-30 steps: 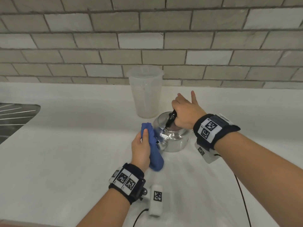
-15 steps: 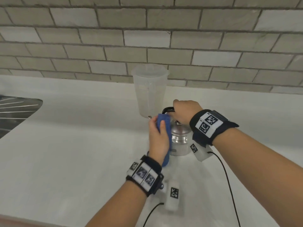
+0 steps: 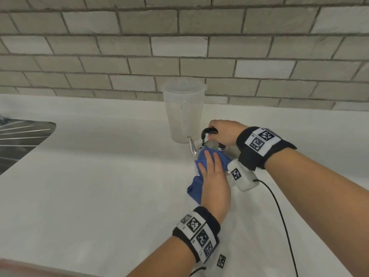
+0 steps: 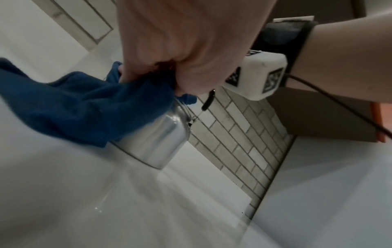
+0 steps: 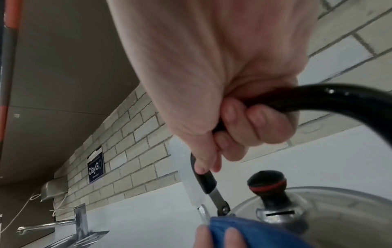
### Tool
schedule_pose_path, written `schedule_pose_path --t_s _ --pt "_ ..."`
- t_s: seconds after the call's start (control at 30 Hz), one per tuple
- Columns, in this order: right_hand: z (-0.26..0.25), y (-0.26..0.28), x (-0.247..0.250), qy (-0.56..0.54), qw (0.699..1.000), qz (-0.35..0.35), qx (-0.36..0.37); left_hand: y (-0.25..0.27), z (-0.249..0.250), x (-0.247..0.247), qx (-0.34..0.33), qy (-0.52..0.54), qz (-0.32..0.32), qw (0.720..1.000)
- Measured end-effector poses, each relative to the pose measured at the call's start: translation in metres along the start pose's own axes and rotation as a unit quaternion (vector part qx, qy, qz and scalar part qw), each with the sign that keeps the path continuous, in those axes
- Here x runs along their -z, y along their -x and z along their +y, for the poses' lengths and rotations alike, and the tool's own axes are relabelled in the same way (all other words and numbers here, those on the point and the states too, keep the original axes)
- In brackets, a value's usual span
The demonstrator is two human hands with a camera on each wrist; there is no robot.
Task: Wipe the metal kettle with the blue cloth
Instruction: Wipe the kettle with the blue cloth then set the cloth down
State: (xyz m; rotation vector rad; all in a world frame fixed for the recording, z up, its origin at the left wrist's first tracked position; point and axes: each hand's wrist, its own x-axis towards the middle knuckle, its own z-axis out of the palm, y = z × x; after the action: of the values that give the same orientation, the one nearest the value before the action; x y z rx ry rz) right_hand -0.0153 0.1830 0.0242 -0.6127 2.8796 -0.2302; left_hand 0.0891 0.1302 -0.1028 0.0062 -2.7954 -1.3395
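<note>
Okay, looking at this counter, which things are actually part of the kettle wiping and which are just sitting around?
Part of the job:
- metal kettle, steadied by its black handle in the right hand
- blue cloth, pressed against the kettle by the left hand

Just lying about:
- translucent plastic jug behind the kettle
- sink drainer at far left
- tap

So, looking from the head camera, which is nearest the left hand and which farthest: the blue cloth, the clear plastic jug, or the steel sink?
1. Blue cloth, under the left hand.
2. Clear plastic jug, behind, by the wall.
3. Steel sink, far left.
</note>
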Motion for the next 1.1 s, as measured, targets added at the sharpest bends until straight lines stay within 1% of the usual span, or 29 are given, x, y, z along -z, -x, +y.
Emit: schedule_pose_path --t_s 0.07,0.1,0.17,0.23,0.33,0.37,0.4,0.47,0.5,0.53,0.57,0.63,0.67,0.7,0.73,0.77,0.8,0.83,0.87,0.93,1.0,1.03,1.1 --pt "-0.002 -0.001 -0.001 -0.009 1.0 -0.001 -0.001 0.017 0.007 0.0 -0.041 0.031 -0.002 0.999" --pt "-0.002 -0.001 -0.001 -0.017 1.0 -0.001 -0.001 0.026 0.012 -0.001 -0.045 0.049 -0.015 0.998" --pt "-0.003 0.001 -0.002 -0.035 0.999 0.001 -0.001 0.034 0.015 -0.002 -0.034 0.102 -0.055 0.993" --pt "-0.001 0.004 -0.001 -0.061 0.998 0.008 0.005 0.036 0.011 0.006 -0.027 0.196 -0.084 0.977" --pt "0.005 0.007 0.002 -0.09 0.996 0.009 0.016 0.026 -0.01 0.036 -0.005 0.335 -0.11 0.936" --pt "0.006 0.008 0.003 -0.097 0.995 0.008 0.018 0.022 -0.017 0.053 0.018 0.388 -0.121 0.914" --pt "0.007 0.008 0.003 -0.104 0.994 0.007 0.018 0.016 -0.023 0.072 0.043 0.449 -0.123 0.884" --pt "0.007 0.008 0.001 -0.113 0.993 0.01 0.018 -0.006 -0.039 0.108 0.087 0.526 -0.093 0.841" --pt "0.006 0.008 0.0 -0.114 0.993 0.013 0.017 -0.017 -0.047 0.125 0.105 0.534 -0.074 0.836" --pt "0.005 0.009 -0.001 -0.113 0.993 0.018 0.015 -0.028 -0.059 0.139 0.128 0.52 -0.054 0.843" --pt "0.005 0.009 -0.002 -0.112 0.993 0.021 0.013 -0.035 -0.071 0.151 0.158 0.478 -0.05 0.863" --pt "0.003 0.009 -0.004 -0.107 0.994 0.028 0.008 -0.047 -0.099 0.161 0.223 0.305 -0.054 0.924" --pt "0.002 0.009 -0.006 -0.104 0.994 0.034 0.005 -0.049 -0.112 0.161 0.241 0.216 -0.056 0.945" --pt "0.001 0.009 -0.008 -0.099 0.994 0.041 0.002 -0.051 -0.125 0.161 0.228 0.132 -0.053 0.963" --pt "-0.001 0.009 -0.011 -0.091 0.995 0.048 -0.001 -0.051 -0.131 0.162 0.206 0.072 -0.038 0.975" --pt "-0.003 0.009 -0.013 -0.082 0.995 0.057 -0.005 -0.053 -0.137 0.162 0.175 0.037 -0.029 0.983" --pt "-0.004 0.008 -0.016 -0.074 0.995 0.067 -0.008 -0.054 -0.14 0.164 0.144 0.044 -0.021 0.988" --pt "-0.005 0.008 -0.017 -0.068 0.995 0.076 -0.011 -0.053 -0.137 0.166 0.121 0.077 -0.02 0.989" --pt "-0.005 0.008 -0.019 -0.065 0.994 0.086 -0.014 -0.055 -0.138 0.168 0.106 0.093 -0.015 0.99" --pt "-0.006 0.008 -0.02 -0.066 0.992 0.103 -0.016 -0.059 -0.141 0.172 0.115 0.093 -0.015 0.989" --pt "-0.005 0.009 -0.021 -0.073 0.991 0.108 -0.015 -0.059 -0.148 0.177 0.143 0.026 -0.046 0.988" --pt "-0.006 0.01 -0.021 -0.078 0.991 0.108 -0.013 -0.058 -0.152 0.18 0.143 -0.007 -0.066 0.988" --pt "-0.007 0.011 -0.02 -0.089 0.991 0.104 -0.007 -0.057 -0.16 0.187 0.132 -0.032 -0.089 0.987"
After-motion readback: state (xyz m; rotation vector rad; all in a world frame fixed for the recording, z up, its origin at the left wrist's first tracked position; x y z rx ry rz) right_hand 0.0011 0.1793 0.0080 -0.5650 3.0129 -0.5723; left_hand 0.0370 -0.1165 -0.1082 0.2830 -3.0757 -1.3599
